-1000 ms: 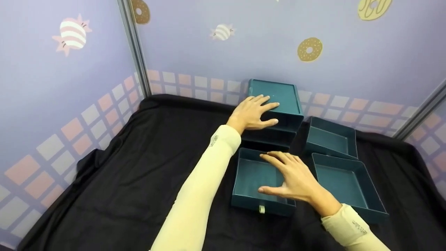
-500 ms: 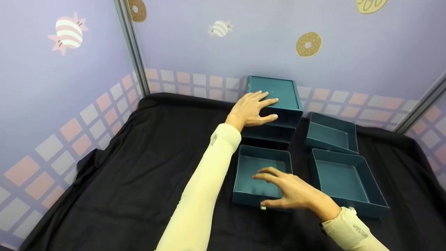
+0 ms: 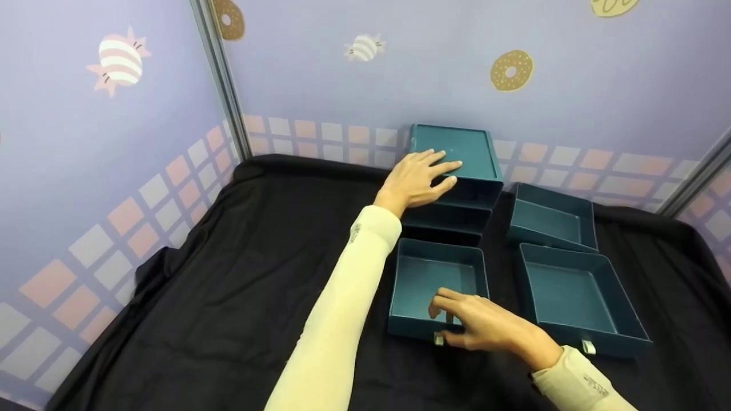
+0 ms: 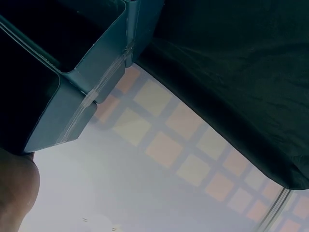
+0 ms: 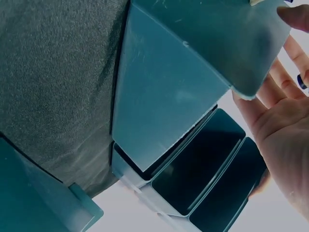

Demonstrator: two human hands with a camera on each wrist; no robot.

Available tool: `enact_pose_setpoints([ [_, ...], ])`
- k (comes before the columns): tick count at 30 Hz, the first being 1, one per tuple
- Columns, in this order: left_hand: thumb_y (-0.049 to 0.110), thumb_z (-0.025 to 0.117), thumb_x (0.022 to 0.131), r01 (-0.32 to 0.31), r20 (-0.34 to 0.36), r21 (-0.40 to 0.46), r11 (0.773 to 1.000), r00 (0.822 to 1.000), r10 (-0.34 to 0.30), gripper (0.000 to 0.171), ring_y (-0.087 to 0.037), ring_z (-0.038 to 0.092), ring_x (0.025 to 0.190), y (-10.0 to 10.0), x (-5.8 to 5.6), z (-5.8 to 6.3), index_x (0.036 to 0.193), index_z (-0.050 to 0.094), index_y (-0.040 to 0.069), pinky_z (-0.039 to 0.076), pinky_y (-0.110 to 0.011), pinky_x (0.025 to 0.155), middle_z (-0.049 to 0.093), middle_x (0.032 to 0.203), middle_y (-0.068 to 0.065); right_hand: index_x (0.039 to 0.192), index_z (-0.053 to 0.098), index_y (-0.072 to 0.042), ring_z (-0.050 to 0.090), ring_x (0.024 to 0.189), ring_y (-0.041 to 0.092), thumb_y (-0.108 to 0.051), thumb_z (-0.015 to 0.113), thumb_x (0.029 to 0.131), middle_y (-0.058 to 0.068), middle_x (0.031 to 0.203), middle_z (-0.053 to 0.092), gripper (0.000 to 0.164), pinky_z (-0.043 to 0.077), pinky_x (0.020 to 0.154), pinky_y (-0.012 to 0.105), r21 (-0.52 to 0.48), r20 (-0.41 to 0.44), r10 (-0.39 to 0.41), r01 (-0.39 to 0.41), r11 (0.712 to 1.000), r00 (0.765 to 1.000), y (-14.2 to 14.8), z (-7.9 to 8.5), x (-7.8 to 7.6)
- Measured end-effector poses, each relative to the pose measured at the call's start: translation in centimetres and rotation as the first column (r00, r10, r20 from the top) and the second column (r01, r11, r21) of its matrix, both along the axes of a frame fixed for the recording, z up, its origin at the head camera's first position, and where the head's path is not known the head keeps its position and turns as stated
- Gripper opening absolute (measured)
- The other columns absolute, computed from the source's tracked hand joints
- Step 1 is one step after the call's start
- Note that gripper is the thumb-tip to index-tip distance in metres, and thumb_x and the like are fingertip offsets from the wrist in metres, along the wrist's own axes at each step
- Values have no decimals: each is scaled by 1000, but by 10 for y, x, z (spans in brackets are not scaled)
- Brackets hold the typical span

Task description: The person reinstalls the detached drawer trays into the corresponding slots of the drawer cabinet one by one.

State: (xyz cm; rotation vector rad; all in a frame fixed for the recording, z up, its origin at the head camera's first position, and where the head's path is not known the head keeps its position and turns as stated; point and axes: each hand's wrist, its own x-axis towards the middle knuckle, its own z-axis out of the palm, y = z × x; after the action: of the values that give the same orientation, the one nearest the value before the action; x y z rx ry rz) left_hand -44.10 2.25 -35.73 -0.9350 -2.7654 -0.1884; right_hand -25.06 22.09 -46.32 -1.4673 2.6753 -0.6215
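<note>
My left hand (image 3: 416, 178) rests spread on the top of a teal drawer cabinet (image 3: 457, 149), whose open compartments face me. Directly before the cabinet, on the black cloth, lies an empty teal drawer (image 3: 425, 273) with a small pale pull tab (image 3: 438, 338) on its front. My right hand (image 3: 485, 322) curls over that drawer's front wall, fingers on the inner side and thumb outside beside the tab. In the right wrist view, the drawer's side wall (image 5: 164, 92) fills the middle, with the cabinet's compartments (image 5: 198, 166) behind it.
Two more empty teal drawers stand to the right: a rear drawer (image 3: 551, 220) lying at a slant, and a nearer drawer (image 3: 571, 291) with its own pale tab (image 3: 588, 346). Black cloth (image 3: 228, 297) covers the table, and patterned walls (image 3: 320, 85) enclose it behind and at the sides.
My right hand has come down from above the drawer to its front wall, and its fingers have curled in. My left hand stays on the cabinet top.
</note>
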Motion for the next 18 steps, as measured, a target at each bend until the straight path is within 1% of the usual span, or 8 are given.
enact_pose_setpoints([
  [3, 58, 30, 113, -11, -15, 5, 1000, 1000, 11, 55, -23, 25, 162, -2, 1, 0, 166, 35, 42, 18, -41, 133, 31, 174, 1, 110, 66, -20, 67, 87, 9, -9, 78, 89, -9, 108, 62, 27, 58, 73, 28, 6, -15, -16, 16, 1000, 1000, -4, -1, 0],
  [7, 57, 30, 114, -12, -27, 13, 1000, 1000, 12, 54, -23, 26, 162, -2, 1, 0, 165, 36, 42, 20, -41, 132, 33, 173, 1, 107, 66, -20, 64, 82, 4, -3, 76, 86, -10, 104, 63, 29, 57, 70, 26, -8, -27, -21, 21, 1000, 999, -5, -2, 0],
  [11, 56, 29, 114, 2, -34, 17, 1000, 999, -1, 53, -23, 27, 161, 2, 1, 1, 165, 37, 41, 22, -41, 131, 33, 173, 1, 106, 67, -20, 63, 82, 2, -4, 78, 87, -12, 101, 64, 27, 57, 70, 27, -18, -41, -37, 36, 999, 998, -1, -4, 2],
  [14, 55, 28, 115, 1, -41, 12, 1000, 999, 0, 53, -23, 28, 161, 4, 0, 0, 165, 37, 42, 23, -41, 131, 34, 173, 1, 106, 67, -22, 63, 83, 2, -5, 78, 88, -12, 98, 66, 27, 57, 70, 29, -24, -41, -43, 42, 999, 998, 1, -5, 2],
  [18, 56, 28, 114, -4, -38, 16, 1000, 999, 5, 54, -23, 29, 161, 1, 0, -1, 165, 37, 42, 24, -42, 130, 34, 173, 1, 104, 67, -22, 57, 75, 1, -3, 78, 87, -12, 89, 63, 28, 53, 65, 27, -40, -50, -39, 37, 999, 998, -2, -7, 2],
])
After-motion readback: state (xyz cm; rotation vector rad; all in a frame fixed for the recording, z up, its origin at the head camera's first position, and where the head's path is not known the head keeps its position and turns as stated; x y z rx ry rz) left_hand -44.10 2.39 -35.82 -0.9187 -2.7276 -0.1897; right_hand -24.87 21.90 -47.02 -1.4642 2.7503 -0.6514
